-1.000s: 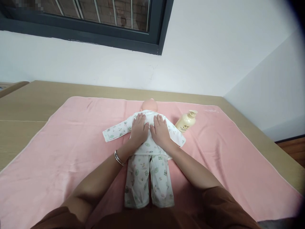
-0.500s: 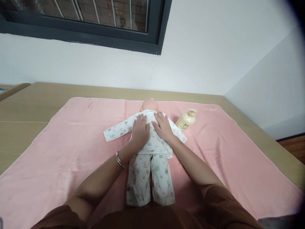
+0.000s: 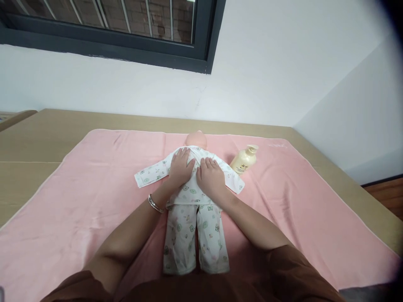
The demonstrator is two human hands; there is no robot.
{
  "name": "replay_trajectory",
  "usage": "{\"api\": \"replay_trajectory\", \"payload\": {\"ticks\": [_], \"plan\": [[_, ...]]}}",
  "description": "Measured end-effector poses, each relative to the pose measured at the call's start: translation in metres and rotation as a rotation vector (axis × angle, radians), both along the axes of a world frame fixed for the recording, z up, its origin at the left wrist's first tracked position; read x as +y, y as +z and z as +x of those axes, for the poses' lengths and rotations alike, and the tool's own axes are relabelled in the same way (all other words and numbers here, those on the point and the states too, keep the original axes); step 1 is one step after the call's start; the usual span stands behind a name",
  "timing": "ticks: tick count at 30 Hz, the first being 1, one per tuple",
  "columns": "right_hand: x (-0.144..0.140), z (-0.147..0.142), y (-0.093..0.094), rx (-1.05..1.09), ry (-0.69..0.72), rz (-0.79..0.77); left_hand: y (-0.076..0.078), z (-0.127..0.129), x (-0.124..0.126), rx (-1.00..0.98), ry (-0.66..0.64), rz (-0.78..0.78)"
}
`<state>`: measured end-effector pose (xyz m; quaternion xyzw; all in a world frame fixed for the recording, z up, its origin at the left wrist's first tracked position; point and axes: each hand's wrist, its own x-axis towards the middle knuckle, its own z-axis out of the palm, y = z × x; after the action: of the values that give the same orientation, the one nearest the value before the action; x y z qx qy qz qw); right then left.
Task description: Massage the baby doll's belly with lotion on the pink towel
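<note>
A doll (image 3: 192, 197) in printed pyjamas lies on a pink towel (image 3: 78, 197) spread over the table (image 3: 28, 142), its head away from the person and its legs toward them. The left hand (image 3: 180, 167) rests flat on the doll's upper trunk, fingers spread and holding nothing. The right hand (image 3: 210, 176) lies flat just beside it, palm down and open, also pressing the shirt. A bracelet (image 3: 154, 204) circles the left wrist. A cream pump bottle (image 3: 243, 160) lies near the doll's sleeve, perhaps touching it.
</note>
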<state>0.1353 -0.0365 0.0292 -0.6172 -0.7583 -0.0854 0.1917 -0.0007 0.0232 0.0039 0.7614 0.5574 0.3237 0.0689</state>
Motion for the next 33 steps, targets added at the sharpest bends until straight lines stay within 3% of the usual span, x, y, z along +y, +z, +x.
{"api": "replay_trajectory", "payload": {"ticks": [4, 9, 12, 15, 21, 25, 28, 33], "plan": [[0.002, 0.002, -0.002, 0.037, 0.025, -0.036, 0.0, 0.002, -0.004, 0.049, -0.002, 0.063], [0.028, 0.023, -0.005, 0.15, 0.134, -0.159, 0.006, 0.008, -0.024, 0.097, 0.045, 0.157], [0.043, 0.039, -0.005, 0.174, 0.224, -0.194, 0.01, 0.011, -0.036, 0.16, 0.052, 0.148], [0.044, 0.041, -0.004, 0.177, 0.218, -0.19, 0.011, 0.012, -0.041, 0.16, 0.061, 0.134], [0.013, 0.008, -0.003, 0.122, 0.072, -0.118, 0.006, 0.008, -0.026, 0.049, 0.062, 0.065], [-0.001, -0.001, 0.003, 0.072, 0.067, -0.082, 0.004, 0.0, -0.003, -0.051, 0.033, -0.02], [0.0, 0.003, 0.008, 0.071, 0.083, -0.092, 0.002, -0.002, 0.006, -0.067, 0.032, -0.045], [0.018, 0.015, 0.003, 0.149, 0.114, -0.106, 0.001, 0.002, -0.005, 0.005, 0.027, 0.103]]}}
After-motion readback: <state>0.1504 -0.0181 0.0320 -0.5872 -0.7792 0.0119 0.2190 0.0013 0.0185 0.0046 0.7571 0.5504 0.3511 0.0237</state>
